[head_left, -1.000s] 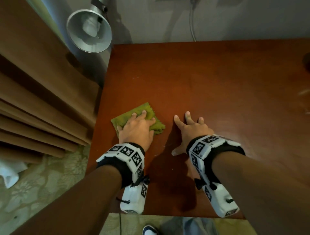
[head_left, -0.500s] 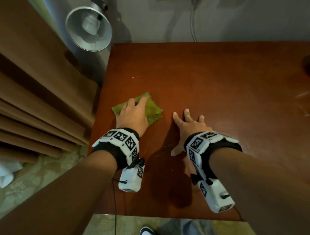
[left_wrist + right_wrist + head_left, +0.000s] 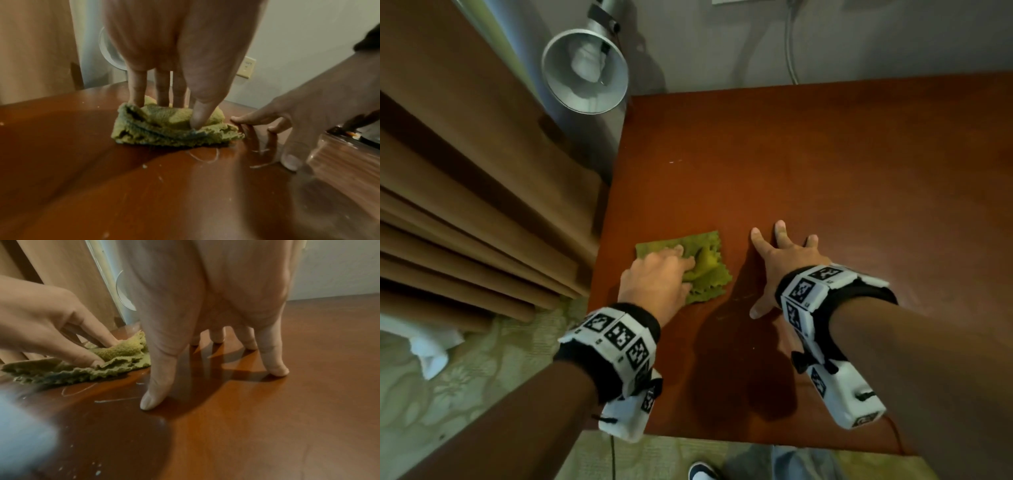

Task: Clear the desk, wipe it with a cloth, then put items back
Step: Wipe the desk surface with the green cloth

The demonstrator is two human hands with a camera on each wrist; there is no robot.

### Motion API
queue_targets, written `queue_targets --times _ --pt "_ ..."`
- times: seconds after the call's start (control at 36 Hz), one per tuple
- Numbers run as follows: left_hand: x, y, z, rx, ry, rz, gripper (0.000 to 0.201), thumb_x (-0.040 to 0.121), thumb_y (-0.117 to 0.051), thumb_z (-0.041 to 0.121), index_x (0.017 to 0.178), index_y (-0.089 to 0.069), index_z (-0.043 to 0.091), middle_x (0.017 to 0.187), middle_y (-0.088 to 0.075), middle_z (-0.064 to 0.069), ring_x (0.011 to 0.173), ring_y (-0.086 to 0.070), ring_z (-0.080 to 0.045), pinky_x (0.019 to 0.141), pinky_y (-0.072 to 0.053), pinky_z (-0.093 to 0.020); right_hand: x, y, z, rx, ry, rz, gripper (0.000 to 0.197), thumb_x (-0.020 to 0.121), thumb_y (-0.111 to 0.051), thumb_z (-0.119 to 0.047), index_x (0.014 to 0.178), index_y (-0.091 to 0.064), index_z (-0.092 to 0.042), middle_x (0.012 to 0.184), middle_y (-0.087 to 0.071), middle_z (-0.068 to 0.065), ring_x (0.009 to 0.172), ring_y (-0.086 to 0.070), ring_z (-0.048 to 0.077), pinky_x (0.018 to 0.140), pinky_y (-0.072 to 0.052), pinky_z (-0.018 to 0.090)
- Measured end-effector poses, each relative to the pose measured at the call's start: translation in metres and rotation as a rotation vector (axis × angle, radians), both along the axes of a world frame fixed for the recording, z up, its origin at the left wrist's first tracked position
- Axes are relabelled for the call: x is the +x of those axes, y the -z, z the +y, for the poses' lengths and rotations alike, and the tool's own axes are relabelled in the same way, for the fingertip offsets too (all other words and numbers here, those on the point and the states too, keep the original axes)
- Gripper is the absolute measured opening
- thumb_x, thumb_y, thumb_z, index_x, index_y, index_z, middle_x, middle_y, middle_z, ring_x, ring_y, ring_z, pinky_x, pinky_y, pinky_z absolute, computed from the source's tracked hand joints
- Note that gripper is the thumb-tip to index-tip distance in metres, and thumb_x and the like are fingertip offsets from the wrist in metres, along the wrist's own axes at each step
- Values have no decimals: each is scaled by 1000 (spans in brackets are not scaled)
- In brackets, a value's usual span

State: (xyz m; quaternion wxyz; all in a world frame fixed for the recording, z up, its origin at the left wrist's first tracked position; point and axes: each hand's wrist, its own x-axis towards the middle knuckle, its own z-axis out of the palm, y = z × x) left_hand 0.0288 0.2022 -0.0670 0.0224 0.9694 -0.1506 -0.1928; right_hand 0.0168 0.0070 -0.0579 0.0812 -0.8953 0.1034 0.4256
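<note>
**Cloth (image 3: 710,270) working the desk's left corner**

You are wiping. Your left hand (image 3: 654,279) is arching over the green cloth, with fingertips (image 3: 136,97) and thumb digging in and bunching a ruck of fabric between them. The grip is closing lightly on the cloth, not pressing it flat. The cloth is lying on the desk (image 3: 842,164) under that hand and spilling out to the right of the grip. Your right hand (image 3: 786,263) is propping itself on spread fingertips just right of the cloth and holding nothing. Whether its index finger is touching the fringe cannot be told.

The wiping step looks to be in hand, with the putting-back not yet begun. Pale streaks (image 3: 205,155) and crumbs (image 3: 144,166) are lying on the wrist side of the grip. The next stroke probably calls for flattening the cloth and drawing it back over them.

The desk's left edge is running close beside the grip, with a curtain (image 3: 465,205) and a lamp (image 3: 585,72) beyond it. Room is opening ahead of your fingertips and far to the right, past the propping hand, which would likely need lifting to let the cloth through.
</note>
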Motion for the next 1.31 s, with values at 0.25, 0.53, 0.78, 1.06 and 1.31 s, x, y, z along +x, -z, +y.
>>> queue_targets --times 0.25,0.53,0.78,1.06,1.31 --pt "41 -2 -11 -7 -3 56 60 85 -68 46 140 -48 33 155 -31 11 139 -35 -17 109 -32 -37 2 3 0 18 37 11 128 69 -84 -41 147 17 -46 156 28 -9 142 13 47 101 -33 63" --pt "52 -7 -28 -10 -35 11 48 91 -63 39 137 -52 32 146 -45 6 130 -45 -25 102 -41 -38 4 10 -3 7 -11 16 139 58 -88 -50 145 21 -47 155 30 -7 139 16 51 104 -25 70" --pt "-62 -7 17 72 5 141 46 98 -53 28 142 -42 25 147 -38 -4 127 -45 -28 94 -44 -41 -2 8 2 -44 -29 -66 139 55 -84 -61 148 18 -43 158 23 -2 140 6 53 109 -19 67" --pt "-42 7 14 -67 44 39 39 99 -50 21 138 -50 22 153 -33 -1 137 -36 -25 104 -41 -42 -12 11 2 -36 -18 -66 137 56 -82 -62 148 18 -42 158 24 -4 141 9 50 108 -19 66" --pt "18 6 -30 -79 -25 -42 35 98 -51 19 133 -52 14 129 -55 -9 119 -51 -33 91 -44 -41 -12 13 1 -6 0 -66 138 57 -85 -58 148 18 -42 157 25 -6 140 14 50 108 -22 66"
